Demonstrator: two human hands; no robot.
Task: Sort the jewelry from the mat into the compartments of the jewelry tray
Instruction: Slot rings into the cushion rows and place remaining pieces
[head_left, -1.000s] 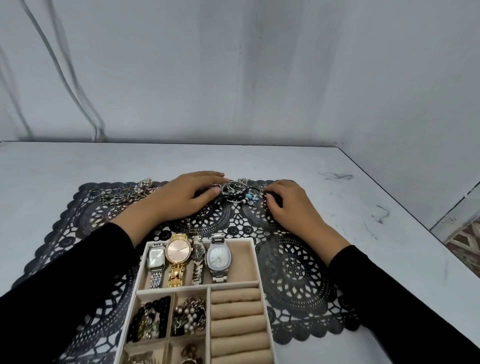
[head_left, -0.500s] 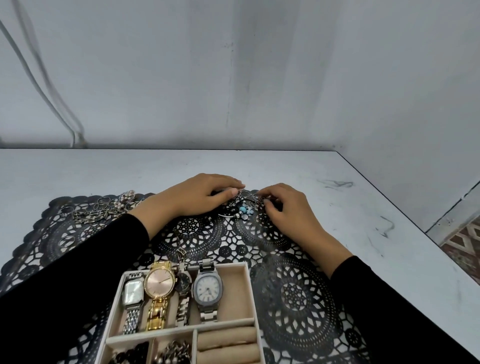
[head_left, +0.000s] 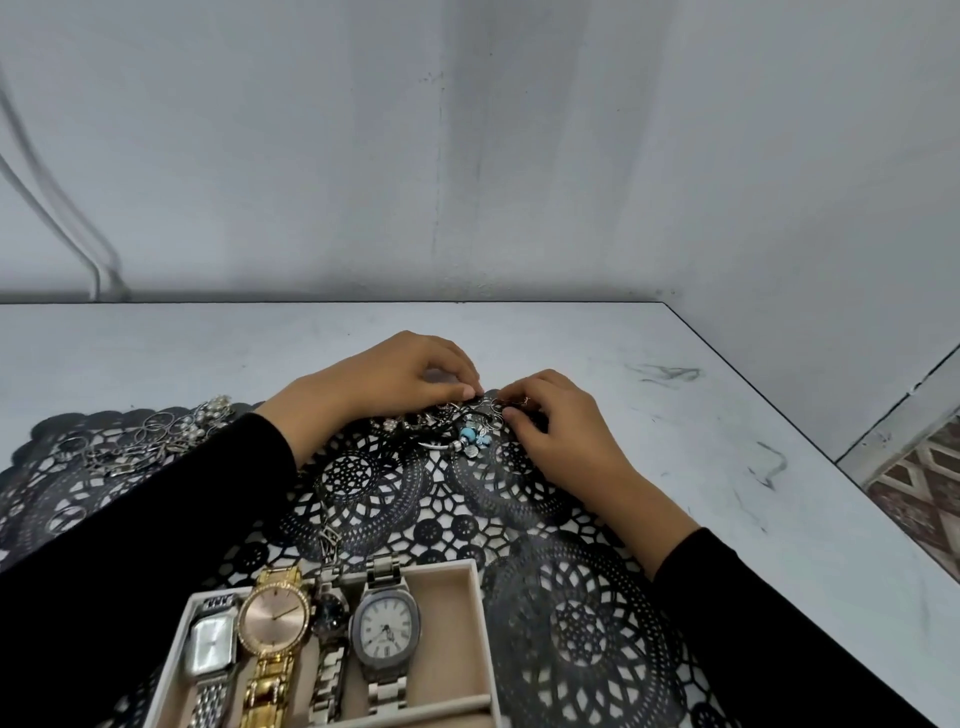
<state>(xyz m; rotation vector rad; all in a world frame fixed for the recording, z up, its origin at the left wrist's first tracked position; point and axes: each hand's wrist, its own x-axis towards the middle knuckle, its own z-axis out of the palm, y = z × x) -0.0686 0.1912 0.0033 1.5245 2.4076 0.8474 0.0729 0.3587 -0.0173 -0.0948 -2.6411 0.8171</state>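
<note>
A tangle of bracelets with blue beads (head_left: 470, 434) lies at the far edge of the black lace mat (head_left: 571, 597). My left hand (head_left: 384, 384) reaches in from the left and pinches part of the tangle with curled fingertips. From the right, my right hand (head_left: 561, 431) pinches a small ring-like piece of it. The beige jewelry tray (head_left: 447, 613) sits at the near edge; several watches (head_left: 384, 631) lie side by side in its top compartment. A second heap of silver chains and rings (head_left: 145, 436) rests on the mat's far left.
The mat lies on a white table (head_left: 727, 441) set against a grey wall. The table's right edge runs diagonally, with patterned floor (head_left: 930, 483) beyond it. A cable (head_left: 78, 234) hangs on the wall at left.
The view has tilted upward, so the tray has slid to the bottom of the frame. Both hands have closed in on the beaded tangle, fingertips now pinching it.
</note>
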